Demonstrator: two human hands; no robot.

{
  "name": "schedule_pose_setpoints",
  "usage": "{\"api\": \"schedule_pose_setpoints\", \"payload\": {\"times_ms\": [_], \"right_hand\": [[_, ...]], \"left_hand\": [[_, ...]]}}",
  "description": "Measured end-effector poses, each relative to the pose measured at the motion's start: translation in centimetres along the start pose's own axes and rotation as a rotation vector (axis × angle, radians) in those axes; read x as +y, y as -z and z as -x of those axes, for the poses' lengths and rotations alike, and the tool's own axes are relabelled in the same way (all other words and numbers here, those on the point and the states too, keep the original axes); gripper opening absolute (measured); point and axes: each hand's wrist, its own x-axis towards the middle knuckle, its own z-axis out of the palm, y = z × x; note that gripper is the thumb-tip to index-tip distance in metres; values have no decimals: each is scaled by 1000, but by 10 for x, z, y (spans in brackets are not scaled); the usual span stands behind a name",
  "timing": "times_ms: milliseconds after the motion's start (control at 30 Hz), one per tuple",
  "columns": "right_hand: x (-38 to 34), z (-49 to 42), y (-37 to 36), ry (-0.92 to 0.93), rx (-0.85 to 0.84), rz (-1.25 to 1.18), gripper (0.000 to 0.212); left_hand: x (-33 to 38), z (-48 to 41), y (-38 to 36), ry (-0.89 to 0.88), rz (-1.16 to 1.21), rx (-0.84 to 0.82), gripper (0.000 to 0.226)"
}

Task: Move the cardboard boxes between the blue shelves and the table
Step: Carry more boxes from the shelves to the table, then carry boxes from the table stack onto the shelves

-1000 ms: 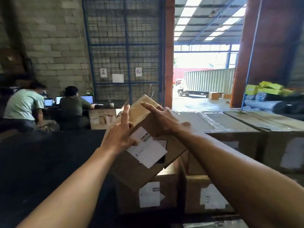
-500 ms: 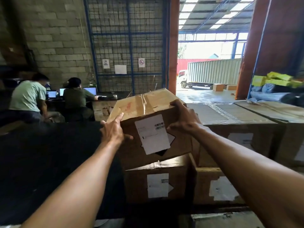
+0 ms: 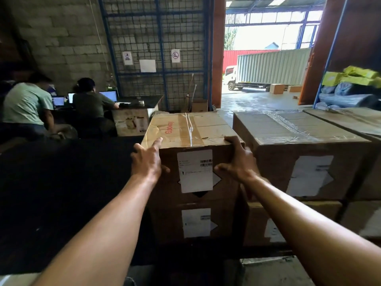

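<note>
We have the taped cardboard box (image 3: 191, 155) at centre frame, sitting square on top of a lower box (image 3: 195, 221), at the left end of the stack. Left hand (image 3: 147, 162) is pressed flat on the box's left near corner, fingers spread and open, index reaching onto the top edge, thumb on the front face. Right hand (image 3: 239, 162) wraps the right near corner, fingers curled over the top edge, thumb on the front by the white shipping label (image 3: 194, 171). So we're holding the box between both palms rather than clamping it.

Handling, our guess: stiff corrugated board, dry and not slippery, moderately heavy since both hands are on it. The top flap at the left looks creased and torn, so we avoid pulling there. Best grip is the two side faces or under the bottom corners; the shiny tape seam (image 3: 188, 129) is slicker than the board.

Counts: one box in hand, one under it. To the right, a big film-wrapped box (image 3: 296, 153) on top and a second one (image 3: 358, 120) at the right edge, with at least two lower boxes beneath, partly hidden. Two small boxes stand outside near the truck (image 3: 266, 69). Two people (image 3: 26, 104) sit at laptops, upper left. Blue mesh rack (image 3: 156, 48) behind; a dark table surface (image 3: 61, 193) at left.
</note>
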Motion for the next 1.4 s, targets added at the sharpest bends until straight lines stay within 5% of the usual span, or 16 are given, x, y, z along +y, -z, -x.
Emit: {"api": "schedule_pose_setpoints", "payload": {"times_ms": [433,633,733,1100,1400], "right_hand": [[-15,7,21,-51,-161,104,82],[-21,31,75,118,-62,227,73],[-14,42,112,110,2,297,64],[84,117,274,-268,183,559,62],[180,148,388,-343,237,621,67]], "left_hand": [[8,-2,17,23,-169,-146,92],[40,25,34,-391,-110,124,81],[66,41,41,-460,-29,152,71],[243,132,16,-816,115,2,64],[393,204,-17,-982,74,-79,72]]}}
